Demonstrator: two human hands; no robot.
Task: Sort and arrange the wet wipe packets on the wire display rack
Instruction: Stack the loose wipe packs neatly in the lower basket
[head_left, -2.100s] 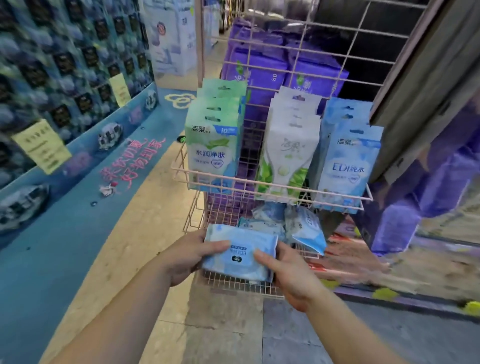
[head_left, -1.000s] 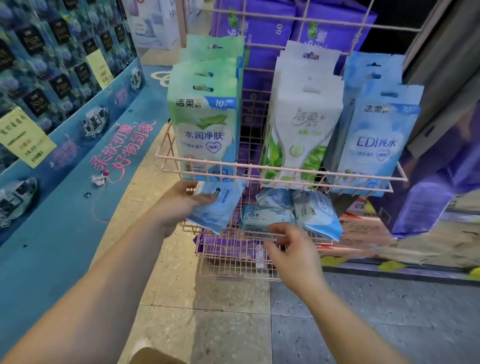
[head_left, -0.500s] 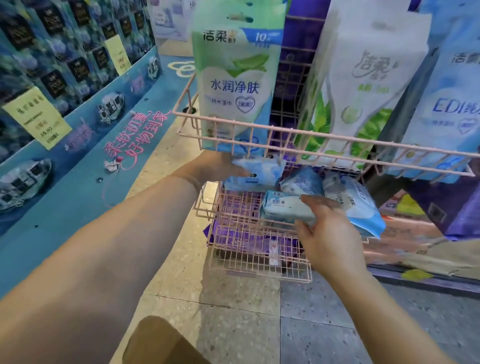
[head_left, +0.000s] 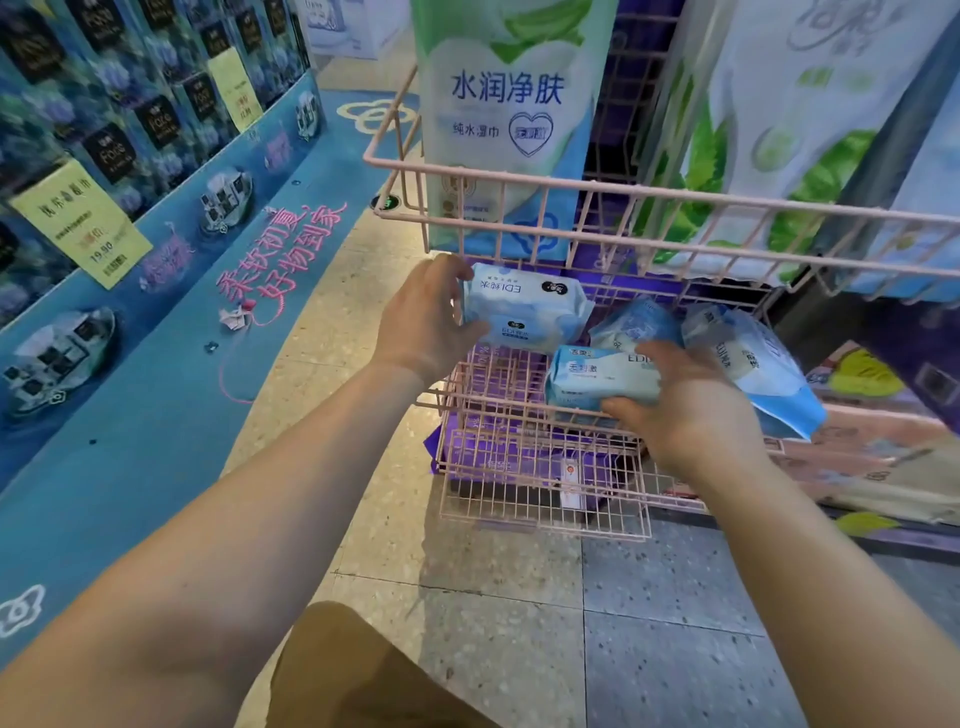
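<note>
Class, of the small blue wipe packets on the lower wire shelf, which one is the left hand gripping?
The leftmost packet, held by the left hand; its printing reads upside down.

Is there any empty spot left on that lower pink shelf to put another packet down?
Yes: bare wire on the lower shelf in front of the packet in the left hand and left of the packet under the right hand. The right side is crowded: two loose blue packets lie close together behind that hand.

Yellow price tag (head_left: 78, 223), speckled floor (head_left: 519, 597)
</note>
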